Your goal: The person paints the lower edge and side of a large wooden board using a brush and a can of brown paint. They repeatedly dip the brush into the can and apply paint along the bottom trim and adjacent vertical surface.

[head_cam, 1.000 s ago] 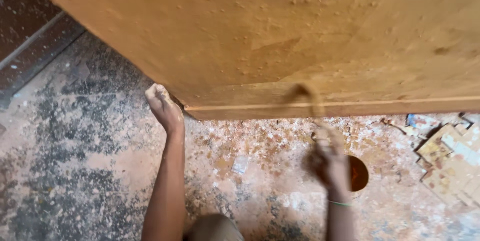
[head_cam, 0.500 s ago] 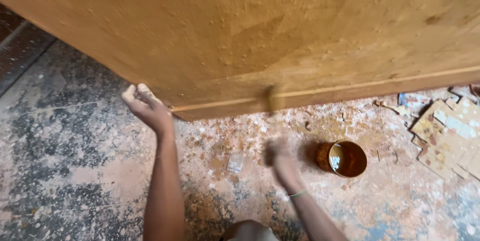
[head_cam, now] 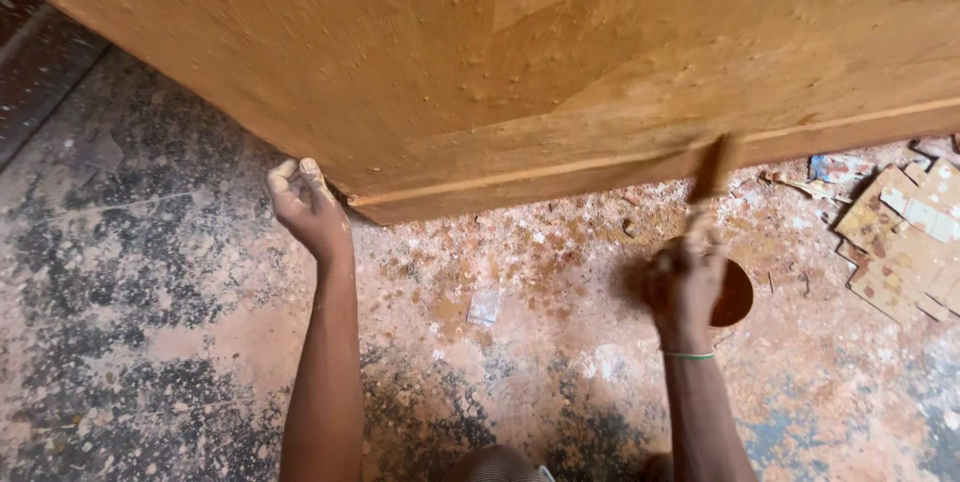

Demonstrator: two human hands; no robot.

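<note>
A large wooden panel, coated orange-brown, fills the upper part of the view and leans over the floor. My left hand grips its lower left corner. My right hand holds a paintbrush, blurred, with its tip against the panel's bottom edge strip. A small round tin of brown liquid sits on the floor just right of my right hand, partly hidden by it.
The concrete floor is stained with paint splashes and dust. Broken tile-like pieces lie at the right edge. A dark raised strip runs along the far left.
My right hand has moved right and up from beside the tin, bringing the brush to the panel's lower edge. My left hand has stayed on the corner.
</note>
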